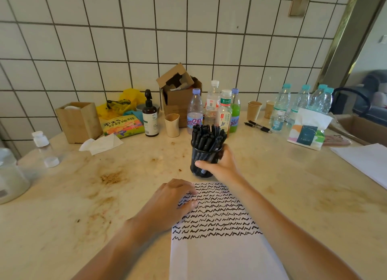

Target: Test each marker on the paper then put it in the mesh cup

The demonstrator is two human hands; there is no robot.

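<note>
Your right hand (222,166) is wrapped around the mesh cup (204,160), thumb across the front and fingers curled round the far side, so it's a proper grip. My guess is you're steadying or shifting it, since it's stuffed with black markers (207,138) and looks top-heavy. It stands on the desk (83,196) just past the top edge of the paper (222,256), close enough that dropping a marker in is a short reach.

Your left hand (171,200) lies on the paper's upper left corner with fingers loosely bent and nothing held. It seems to be pinning the sheet so it doesn't slide.

The upper half of the paper is covered in rows of black squiggles; the lower half is blank. I can't spot a loose marker near the sheet, so you look about done, though the two black pens (258,126) further back by the water bottles (301,103) might still count. Behind the cup sit more drink bottles, a cardboard box (180,95) and a tissue pack (307,133).
</note>
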